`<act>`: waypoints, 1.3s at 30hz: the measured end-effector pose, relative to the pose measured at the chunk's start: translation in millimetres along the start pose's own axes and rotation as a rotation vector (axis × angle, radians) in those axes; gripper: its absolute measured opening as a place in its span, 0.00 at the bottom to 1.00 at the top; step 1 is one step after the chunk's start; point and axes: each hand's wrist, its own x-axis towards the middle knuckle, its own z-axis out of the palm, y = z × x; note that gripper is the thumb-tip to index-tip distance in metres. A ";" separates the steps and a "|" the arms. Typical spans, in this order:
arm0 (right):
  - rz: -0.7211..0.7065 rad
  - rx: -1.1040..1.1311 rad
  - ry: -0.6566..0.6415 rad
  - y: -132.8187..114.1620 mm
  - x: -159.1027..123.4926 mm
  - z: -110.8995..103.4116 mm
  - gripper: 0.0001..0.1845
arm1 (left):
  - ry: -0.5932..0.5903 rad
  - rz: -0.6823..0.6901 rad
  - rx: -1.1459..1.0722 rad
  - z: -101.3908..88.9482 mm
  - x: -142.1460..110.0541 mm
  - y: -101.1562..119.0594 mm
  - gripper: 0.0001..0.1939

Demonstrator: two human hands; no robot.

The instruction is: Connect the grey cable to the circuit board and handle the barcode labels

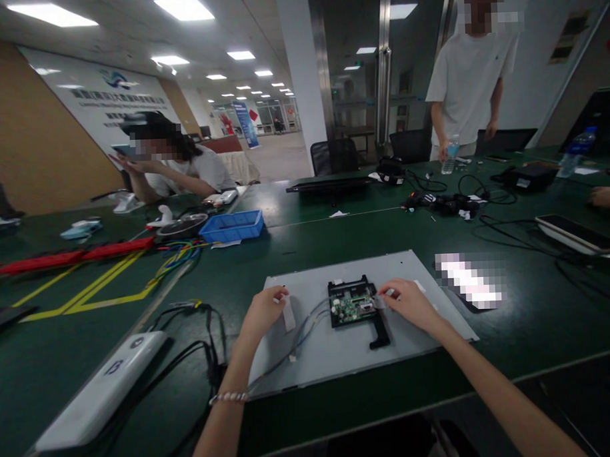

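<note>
A flat grey metal panel (309,361) lies on the green table. On it sits a black plastic bracket (380,336) holding a green circuit board (356,310). Grey-blue cables (306,332) run from the board's left side across the panel. My left hand (264,311), with a beaded bracelet at the wrist, is closed in a pinch at the top of a whitish tape-like strip (289,314). At the board's right edge, my right hand (408,303) pinches too; a small pale piece shows by its fingertips, too blurred to name.
A white device marked 13 (108,389) with black cables lies left of the panel. Right of it is a phone-like object (470,283), partly pixelated. Farther back stand a blue tray (232,226) and tangled black cables (447,202). Two people are across the table; another hand (608,196) shows at right.
</note>
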 end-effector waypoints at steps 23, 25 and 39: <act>-0.497 -0.170 -0.306 -94.8 -30.7 60.9 0.29 | -0.067 0.006 -0.292 10.7 -52.2 32.4 0.12; -0.519 -0.202 -0.341 -97.1 -31.3 72.7 0.32 | -0.027 -0.002 -0.204 11.5 -54.8 32.5 0.11; -0.458 -0.194 -0.358 -97.4 -39.8 89.6 0.38 | 0.102 0.104 0.324 31.5 -112.0 78.6 0.12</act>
